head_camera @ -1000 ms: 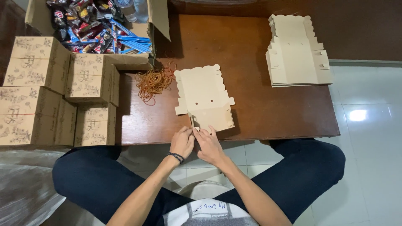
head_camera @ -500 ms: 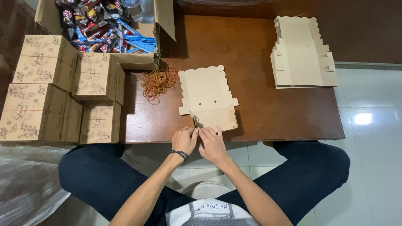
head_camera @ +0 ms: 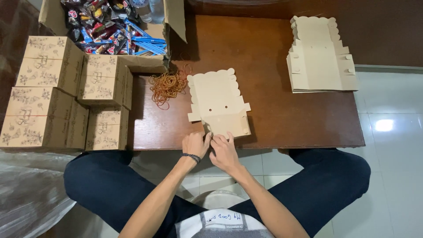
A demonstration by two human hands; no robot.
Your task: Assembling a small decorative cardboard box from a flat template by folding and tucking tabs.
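Probably a home packing corner: low wooden bench on tiled floor, stacked gift boxes, snack carton.

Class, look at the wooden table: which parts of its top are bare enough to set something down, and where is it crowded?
Bare wood lies between the flat box blank under both hands and the stack of blanks at the far right, and in front of that stack along the table edge. The left is crowded: rubber bands, folded boxes and the open snack carton.
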